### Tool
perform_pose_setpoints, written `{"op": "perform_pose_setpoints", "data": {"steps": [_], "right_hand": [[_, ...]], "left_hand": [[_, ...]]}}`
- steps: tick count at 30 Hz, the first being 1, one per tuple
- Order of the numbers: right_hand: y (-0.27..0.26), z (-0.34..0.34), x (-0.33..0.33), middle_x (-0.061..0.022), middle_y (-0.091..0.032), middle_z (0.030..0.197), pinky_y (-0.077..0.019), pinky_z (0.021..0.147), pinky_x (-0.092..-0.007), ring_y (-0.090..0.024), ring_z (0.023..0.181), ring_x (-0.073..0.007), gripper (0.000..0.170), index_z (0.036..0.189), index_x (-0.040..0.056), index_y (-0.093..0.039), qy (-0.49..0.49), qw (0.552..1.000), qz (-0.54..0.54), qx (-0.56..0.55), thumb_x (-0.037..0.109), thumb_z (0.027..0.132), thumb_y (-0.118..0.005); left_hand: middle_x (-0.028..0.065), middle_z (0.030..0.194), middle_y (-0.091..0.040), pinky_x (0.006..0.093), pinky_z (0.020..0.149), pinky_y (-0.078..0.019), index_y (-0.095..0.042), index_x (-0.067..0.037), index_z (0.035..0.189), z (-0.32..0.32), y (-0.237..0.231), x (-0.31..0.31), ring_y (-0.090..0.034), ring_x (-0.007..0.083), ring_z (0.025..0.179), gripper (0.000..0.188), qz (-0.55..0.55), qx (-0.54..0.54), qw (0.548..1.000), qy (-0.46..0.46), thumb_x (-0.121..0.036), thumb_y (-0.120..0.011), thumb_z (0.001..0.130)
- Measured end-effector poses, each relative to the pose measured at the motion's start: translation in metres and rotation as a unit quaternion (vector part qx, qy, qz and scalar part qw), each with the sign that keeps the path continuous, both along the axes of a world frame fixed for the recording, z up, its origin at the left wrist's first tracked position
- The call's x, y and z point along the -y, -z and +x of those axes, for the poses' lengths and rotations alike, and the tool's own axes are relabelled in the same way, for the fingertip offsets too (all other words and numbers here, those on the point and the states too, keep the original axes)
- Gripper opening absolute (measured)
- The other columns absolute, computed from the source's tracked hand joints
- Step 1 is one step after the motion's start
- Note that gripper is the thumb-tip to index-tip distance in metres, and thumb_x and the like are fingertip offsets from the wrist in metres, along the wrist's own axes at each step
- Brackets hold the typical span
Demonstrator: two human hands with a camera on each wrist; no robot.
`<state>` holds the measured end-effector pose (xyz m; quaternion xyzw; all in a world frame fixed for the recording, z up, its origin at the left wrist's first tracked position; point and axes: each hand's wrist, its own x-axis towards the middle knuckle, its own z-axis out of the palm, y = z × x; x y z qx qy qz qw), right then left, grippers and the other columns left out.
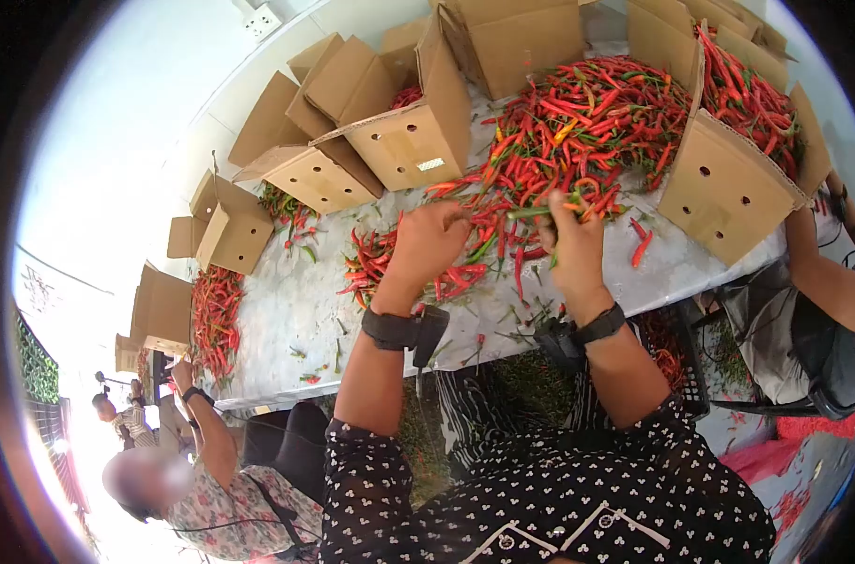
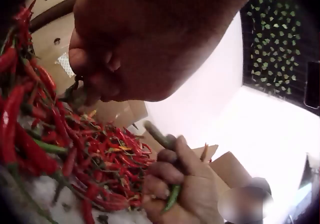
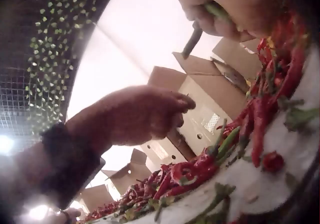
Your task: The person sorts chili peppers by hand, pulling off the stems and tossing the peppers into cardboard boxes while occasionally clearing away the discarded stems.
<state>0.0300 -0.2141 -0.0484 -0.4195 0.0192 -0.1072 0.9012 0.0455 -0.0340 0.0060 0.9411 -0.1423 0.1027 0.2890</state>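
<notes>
Right hand (image 1: 575, 249), centre-right of the head view: fingers curled round a slender green chili pepper (image 1: 529, 214), one end poking out (may be more than one piece in there, the grip hides it). Held crosswise, probably so the end stays exposed for the other hand.

Left hand (image 1: 430, 240), centre of the frame: fingers bent in, tips close together. Left wrist view has something dark greenish by the tips, right wrist view shows no clear item, so can't tell if they pinch anything. Hands apart, both above the desk (image 1: 268, 315), which has a whitish surface.

Big heap of glossy red chili peppers (image 1: 597, 113), upper middle to right, just beyond the hands, likely put there for short reaches. Smaller spread of red chilies (image 1: 371, 263) by the left hand, centre-left; purpose unclear, perhaps a separate batch.

Brown cardboard box with punched holes (image 1: 719, 202), upper right: flaps up, red chilies inside, presumably left uncovered for access. Similar brown cardboard box (image 1: 409, 146), upper middle-left, red inside too.

Loose green stem bits (image 1: 338, 352) litter the desk's near side, seemingly just dropped off-cuts.
</notes>
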Motion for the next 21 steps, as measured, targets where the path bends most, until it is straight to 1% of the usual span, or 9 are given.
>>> {"op": "perform_pose_setpoints", "data": {"steps": [2, 3, 5, 8, 11, 12, 14, 17, 21], "right_hand": [[0.003, 0.003, 0.010, -0.0012, -0.050, 0.061, -0.0285, 0.038, -0.0212, -0.042, 0.044, -0.0089, 0.025, 0.071, 0.0095, -0.048, -0.061, 0.989, 0.118, -0.064, 0.028, 0.086, -0.057], [0.004, 0.005, 0.011, -0.0012, -0.050, 0.061, -0.0285, 0.038, -0.0212, -0.042, 0.044, -0.0089, 0.025, 0.071, 0.0095, -0.048, -0.060, 0.989, 0.118, -0.064, 0.028, 0.086, -0.057], [0.007, 0.008, 0.011, -0.0008, -0.050, 0.062, -0.0294, 0.037, -0.0223, -0.043, 0.046, -0.0094, 0.019, 0.075, 0.0102, -0.051, -0.100, 0.973, 0.182, -0.099, 0.025, 0.085, -0.059], [0.005, 0.006, 0.008, -0.0006, -0.051, 0.063, -0.0326, 0.038, -0.0229, -0.046, 0.049, -0.0101, 0.016, 0.077, 0.0108, -0.053, -0.129, 0.977, 0.152, -0.073, 0.023, 0.083, -0.061], [0.002, 0.002, 0.007, -0.0006, -0.052, 0.061, -0.0351, 0.040, -0.0236, -0.051, 0.049, -0.0116, 0.015, 0.077, 0.0099, -0.057, -0.138, 0.983, 0.069, -0.097, 0.023, 0.079, -0.065], [0.016, 0.009, 0.003, -0.0003, -0.054, 0.062, -0.0361, 0.041, -0.0229, -0.051, 0.049, -0.0103, 0.015, 0.076, 0.0086, -0.058, -0.131, 0.989, 0.044, -0.056, 0.021, 0.078, -0.066], [0.015, 0.007, -0.002, 0.0004, -0.054, 0.061, -0.0362, 0.042, -0.0225, -0.050, 0.049, -0.0096, 0.014, 0.075, 0.0076, -0.058, -0.141, 0.989, 0.021, -0.048, 0.019, 0.078, -0.066], [0.006, 0.002, -0.007, 0.0015, -0.053, 0.061, -0.0363, 0.044, -0.0223, -0.049, 0.049, -0.0084, 0.013, 0.075, 0.0060, -0.058, -0.169, 0.984, -0.043, -0.029, 0.017, 0.078, -0.065], [0.004, -0.002, -0.010, 0.0020, -0.052, 0.059, -0.0365, 0.045, -0.0225, -0.047, 0.048, -0.0077, 0.012, 0.073, 0.0057, -0.057, -0.166, 0.982, -0.080, -0.028, 0.013, 0.079, -0.063]], "left_hand": [[0.0166, 0.070, -0.061, 0.0384, 0.059, -0.0464, -0.063, -0.003, 0.083, 0.000, -0.004, 0.000, -0.061, 0.0296, 0.066, 0.020, 0.068, -0.064, 0.994, 0.062, -0.020, -0.057, 0.074], [0.0166, 0.070, -0.061, 0.0384, 0.059, -0.0464, -0.063, -0.003, 0.083, 0.000, -0.001, 0.002, -0.061, 0.0296, 0.066, 0.020, 0.068, -0.064, 0.994, 0.063, -0.020, -0.057, 0.074], [0.0168, 0.071, -0.061, 0.0412, 0.061, -0.0468, -0.064, -0.005, 0.080, 0.000, 0.011, 0.007, -0.059, 0.0334, 0.068, 0.021, 0.228, -0.061, 0.969, 0.073, -0.024, -0.058, 0.073], [0.0171, 0.070, -0.060, 0.0431, 0.064, -0.0469, -0.064, -0.006, 0.080, 0.004, 0.030, 0.015, -0.059, 0.0341, 0.069, 0.023, 0.307, -0.061, 0.950, -0.002, -0.028, -0.060, 0.072], [0.0163, 0.066, -0.058, 0.0417, 0.061, -0.0460, -0.063, -0.005, 0.079, 0.009, 0.034, 0.008, -0.058, 0.0329, 0.066, 0.025, 0.230, -0.011, 0.973, 0.032, -0.028, -0.063, 0.070], [0.0163, 0.066, -0.058, 0.0417, 0.061, -0.0460, -0.063, -0.005, 0.079, 0.010, 0.028, 0.008, -0.058, 0.0329, 0.066, 0.025, 0.232, -0.010, 0.972, 0.034, -0.028, -0.063, 0.070], [0.0152, 0.073, -0.060, 0.0406, 0.062, -0.0462, -0.062, -0.004, 0.076, 0.006, 0.008, 0.011, -0.059, 0.0324, 0.069, 0.023, 0.078, -0.068, 0.994, 0.017, -0.026, -0.064, 0.069], [0.0150, 0.070, -0.057, 0.0363, 0.060, -0.0439, -0.062, -0.002, 0.078, -0.005, -0.004, 0.020, -0.057, 0.0293, 0.066, 0.019, 0.013, -0.039, 0.997, 0.072, -0.019, -0.065, 0.069], [0.0147, 0.076, -0.058, 0.0351, 0.063, -0.0446, -0.062, -0.002, 0.079, -0.017, -0.003, 0.023, -0.057, 0.0290, 0.071, 0.018, 0.071, 0.028, 0.988, 0.135, -0.017, -0.065, 0.070]]}}
